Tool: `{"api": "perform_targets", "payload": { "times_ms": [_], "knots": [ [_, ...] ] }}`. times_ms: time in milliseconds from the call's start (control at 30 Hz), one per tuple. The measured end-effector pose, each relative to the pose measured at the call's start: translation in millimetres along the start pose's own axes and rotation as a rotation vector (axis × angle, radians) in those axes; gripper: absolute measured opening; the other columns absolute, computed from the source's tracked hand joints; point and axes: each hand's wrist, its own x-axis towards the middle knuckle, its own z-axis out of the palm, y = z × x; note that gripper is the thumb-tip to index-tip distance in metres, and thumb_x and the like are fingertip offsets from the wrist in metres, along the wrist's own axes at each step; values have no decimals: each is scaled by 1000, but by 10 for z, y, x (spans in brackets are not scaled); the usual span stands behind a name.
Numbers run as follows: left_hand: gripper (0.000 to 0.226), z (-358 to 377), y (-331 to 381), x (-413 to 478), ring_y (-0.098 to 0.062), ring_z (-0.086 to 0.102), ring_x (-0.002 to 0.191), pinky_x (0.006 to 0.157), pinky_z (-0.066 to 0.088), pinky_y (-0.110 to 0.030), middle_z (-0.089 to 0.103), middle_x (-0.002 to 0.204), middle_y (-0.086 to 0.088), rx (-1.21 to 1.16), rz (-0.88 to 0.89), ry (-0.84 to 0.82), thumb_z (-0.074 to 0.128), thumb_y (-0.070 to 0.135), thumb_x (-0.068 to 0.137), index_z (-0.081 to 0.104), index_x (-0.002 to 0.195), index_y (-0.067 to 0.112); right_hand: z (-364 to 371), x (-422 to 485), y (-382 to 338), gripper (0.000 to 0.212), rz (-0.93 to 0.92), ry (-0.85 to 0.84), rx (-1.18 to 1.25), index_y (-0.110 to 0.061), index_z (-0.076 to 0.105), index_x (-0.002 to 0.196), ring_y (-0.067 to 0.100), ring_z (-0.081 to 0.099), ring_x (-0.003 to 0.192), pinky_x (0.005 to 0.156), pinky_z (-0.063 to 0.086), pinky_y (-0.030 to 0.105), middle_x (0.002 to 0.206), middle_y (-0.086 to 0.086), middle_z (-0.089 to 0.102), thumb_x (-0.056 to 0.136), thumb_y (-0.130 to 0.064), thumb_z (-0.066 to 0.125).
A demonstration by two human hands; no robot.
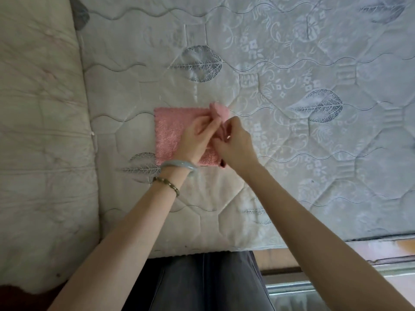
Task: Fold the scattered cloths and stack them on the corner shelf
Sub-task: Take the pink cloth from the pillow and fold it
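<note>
A small pink cloth [168,133] lies on the quilted mattress [292,75], its left part flat. Its right edge is lifted and bunched up into a small lump above my fingers. My left hand [197,140], with two bracelets on the wrist, pinches that raised edge from the left. My right hand [235,147] grips the same edge from the right, touching the left hand. Both hands hide the cloth's right half. No shelf is in sight.
A second, cream-coloured mattress or cushion [40,131] runs along the left side. The mattress's front edge [224,249] is near my grey trousers [202,281]. Below right there is a wooden frame and a metal rail [292,286].
</note>
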Motion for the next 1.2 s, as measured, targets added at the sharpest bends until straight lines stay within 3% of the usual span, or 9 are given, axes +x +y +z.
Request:
{"api": "perform_targets", "payload": {
  "times_ms": [167,267,367,600,733,833,933,1000,1200],
  "knots": [
    [6,-481,17,8,-7,61,65,66,54,-29,64,71,-2,123,89,214,62,7,87,60,84,3,410,-68,-101,28,-276,-170,-30,-8,56,109,22,56,88,76,44,32,98,4,60,89,-27,56],
    [16,-807,-87,24,2,62,77,77,51,-22,65,83,8,245,105,252,54,2,88,61,95,15,560,-23,67,34,-582,90,-434,-11,65,106,28,57,94,82,43,42,106,9,64,93,-32,42],
    [23,-1005,-238,50,-11,64,97,91,51,-34,68,101,3,328,122,221,56,12,90,62,112,14,654,152,277,43,-701,168,-710,-11,60,124,37,48,125,104,32,47,133,19,54,96,-31,36],
    [35,-1064,-445,189,-11,59,85,77,44,-17,62,97,4,537,142,404,62,21,89,57,121,10,759,466,642,61,-771,39,-997,-21,35,146,35,25,142,116,16,53,152,17,30,96,-55,27],
    [58,-1071,-485,140,-15,55,82,73,39,-24,58,97,-1,640,19,528,59,42,89,41,133,10,769,535,688,63,-792,71,-1025,-23,34,147,36,26,142,114,19,55,152,16,30,95,-58,30],
    [67,-978,-427,16,-10,56,74,68,41,-26,56,90,6,609,-40,439,59,50,87,34,135,11,765,540,668,63,-786,86,-1025,-24,34,147,36,26,141,112,21,58,152,16,30,94,-59,30],
    [82,-942,-438,-110,-13,57,94,75,45,-22,54,114,3,563,-43,319,74,38,78,24,141,18,787,540,666,62,-775,107,-1036,-27,33,147,36,26,142,111,22,60,153,16,30,94,-60,30],
    [87,-966,-492,-150,-25,54,111,87,50,-35,44,132,-10,686,-15,322,75,25,77,21,144,14,781,535,673,61,-774,107,-1038,-29,35,146,35,28,141,111,22,60,152,16,32,94,-60,30],
    [62,-890,-544,-47,-37,34,135,106,30,-51,30,152,-18,1239,387,310,48,27,88,31,146,12,784,448,593,60,-782,152,-916,-28,38,144,38,28,140,113,17,59,151,17,34,94,-58,28]
  ]
}}
